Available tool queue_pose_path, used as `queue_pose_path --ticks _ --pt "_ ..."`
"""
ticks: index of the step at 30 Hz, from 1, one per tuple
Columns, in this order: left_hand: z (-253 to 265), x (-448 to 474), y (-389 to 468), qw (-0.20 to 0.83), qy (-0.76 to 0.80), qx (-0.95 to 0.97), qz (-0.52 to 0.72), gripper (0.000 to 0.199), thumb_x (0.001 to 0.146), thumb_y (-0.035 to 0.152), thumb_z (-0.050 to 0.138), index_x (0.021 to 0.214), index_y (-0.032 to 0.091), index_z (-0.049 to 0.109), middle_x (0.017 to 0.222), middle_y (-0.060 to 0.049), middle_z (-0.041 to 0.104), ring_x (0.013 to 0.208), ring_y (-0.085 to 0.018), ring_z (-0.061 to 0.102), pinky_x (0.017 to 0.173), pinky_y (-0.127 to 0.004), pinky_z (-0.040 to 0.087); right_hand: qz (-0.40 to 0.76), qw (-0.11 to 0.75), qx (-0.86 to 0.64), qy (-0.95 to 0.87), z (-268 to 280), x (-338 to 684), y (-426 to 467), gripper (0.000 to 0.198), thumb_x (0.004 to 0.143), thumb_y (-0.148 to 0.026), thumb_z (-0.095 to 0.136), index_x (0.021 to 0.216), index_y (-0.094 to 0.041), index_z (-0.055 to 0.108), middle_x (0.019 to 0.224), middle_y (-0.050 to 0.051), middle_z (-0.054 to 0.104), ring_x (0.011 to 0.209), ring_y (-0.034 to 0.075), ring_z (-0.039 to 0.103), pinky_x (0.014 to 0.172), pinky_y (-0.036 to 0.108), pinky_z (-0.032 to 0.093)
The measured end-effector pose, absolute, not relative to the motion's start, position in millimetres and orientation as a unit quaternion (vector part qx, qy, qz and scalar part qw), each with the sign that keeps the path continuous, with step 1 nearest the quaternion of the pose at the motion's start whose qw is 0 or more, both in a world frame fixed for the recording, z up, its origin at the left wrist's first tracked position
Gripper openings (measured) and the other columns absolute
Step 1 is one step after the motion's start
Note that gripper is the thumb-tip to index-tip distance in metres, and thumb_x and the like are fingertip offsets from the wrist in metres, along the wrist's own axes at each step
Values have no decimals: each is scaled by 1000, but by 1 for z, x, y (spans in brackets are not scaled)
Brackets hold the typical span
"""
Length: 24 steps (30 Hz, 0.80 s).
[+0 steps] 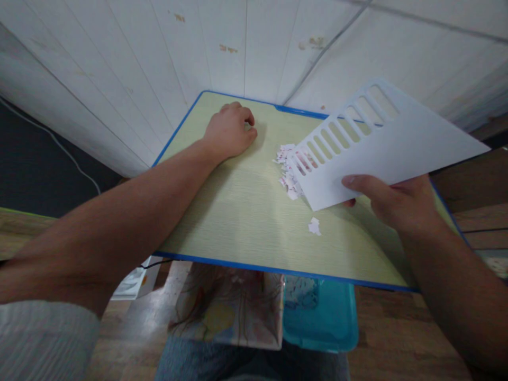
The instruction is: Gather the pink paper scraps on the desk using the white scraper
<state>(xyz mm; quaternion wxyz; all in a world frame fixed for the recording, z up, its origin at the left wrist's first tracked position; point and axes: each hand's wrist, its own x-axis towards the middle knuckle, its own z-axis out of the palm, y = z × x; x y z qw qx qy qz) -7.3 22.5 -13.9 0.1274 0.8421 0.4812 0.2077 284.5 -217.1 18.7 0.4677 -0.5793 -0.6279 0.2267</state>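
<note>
Near the far left of the light-green board with blue edges, my left hand rests palm down. Its fingers are curled into a loose fist, with a small gap by the thumb and nothing showing in it. My right hand grips the lower edge of a white sheet, thumb on top. A row of rounded slots, graded in size, runs along the sheet's far side. The sheet tilts over a heap of small, jagged white paper-like pieces, partly covering it. One separate piece lies nearer to me.
White wall panels with a grey cable stand behind the board. Below its front edge are a patterned box and a teal plastic tub with something pale inside. A white box sits at the lower left on the wooden floor.
</note>
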Motion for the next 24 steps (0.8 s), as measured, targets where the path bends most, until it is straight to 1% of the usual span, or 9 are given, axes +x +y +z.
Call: queue_pose_path --ticks 3,6,8,10,13,17,19,21,24 --pt "-16 -7 24 129 482 836 227 62 93 64 60 140 35 88 142 -5 88 156 -41 57 135 -60 44 231 458 -566 -645 18 285 -217 43 95 -47 104 74 -31 71 71 3 75 58 27 68 49 40 57" --pt "-18 -8 27 128 482 836 230 61 95 63 60 141 35 89 143 -4 88 155 -40 58 136 -59 46 205 439 -578 -656 20 285 -217 42 95 -45 105 71 -30 74 71 4 77 61 27 71 55 41 61" --pt "-19 -8 28 121 481 837 230 58 97 61 60 140 36 89 146 -4 88 153 -39 60 136 -59 48 204 450 -581 -647 21 284 -218 45 96 -47 105 70 -30 73 70 4 76 60 27 71 54 41 62" --pt "-20 -9 28 106 479 840 231 53 97 57 62 136 34 90 152 -7 86 152 -40 65 134 -61 51 222 462 -575 -638 22 284 -219 46 95 -51 105 72 -31 70 70 3 75 59 27 70 51 40 60" --pt "-20 -9 28 91 472 845 234 48 98 51 63 131 32 91 156 -13 83 151 -43 70 132 -64 54 247 435 -566 -655 23 284 -220 42 93 -49 105 73 -31 72 69 2 75 59 27 68 51 40 60" --pt "-19 -9 28 116 474 840 237 48 99 57 62 135 39 89 154 -5 85 153 -41 64 133 -65 50 253 402 -564 -676 24 284 -221 42 98 -47 102 71 -30 75 68 3 75 60 25 69 55 39 63" --pt "-19 -9 29 127 476 839 230 52 101 60 60 139 38 88 156 -2 85 154 -40 59 135 -64 48 241 407 -569 -672 25 283 -221 44 98 -49 102 70 -29 75 68 4 76 61 25 71 56 38 64" --pt "-19 -9 29 128 479 839 223 52 103 58 60 141 34 86 156 -4 84 154 -38 56 137 -61 46 236 412 -572 -669 24 283 -221 46 98 -53 102 69 -29 75 68 4 77 60 25 72 57 38 65" --pt "-17 -6 26 114 488 838 216 43 108 50 63 138 29 84 154 -10 83 151 -37 58 136 -56 46 243 400 -579 -668 24 284 -221 48 97 -56 103 70 -29 74 68 4 77 59 26 72 57 39 67"
